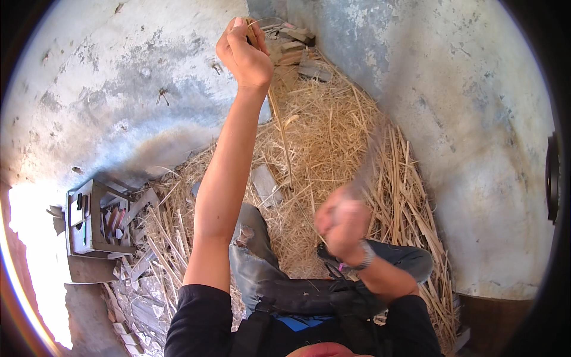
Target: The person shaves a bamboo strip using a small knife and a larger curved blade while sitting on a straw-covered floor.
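Left hand [245,55] raised toward the wall corner [288,13], its fingers curled around a thin brown strip [254,37]; right hand [343,221], blurred, above loose straw [324,128], its fingers closed on a long, indistinct tool [371,156] slanting upward; at left, a wooden box [89,231] beside the straw's edge

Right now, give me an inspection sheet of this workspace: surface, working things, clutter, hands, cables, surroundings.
Surface: floor under straw-like shavings.
Working things: brown piece; long blurred tool, kind unclear.
Clutter: long strips on the right; wooden box with scraps inside on the left; stacked blocks in the far corner.
Hands: left hand raised, closed on the brown piece; right hand motion-blurred, apparently gripping the tool.
Cables: nothing seen.
Surroundings: stained, patchy walls; bright opening at left.
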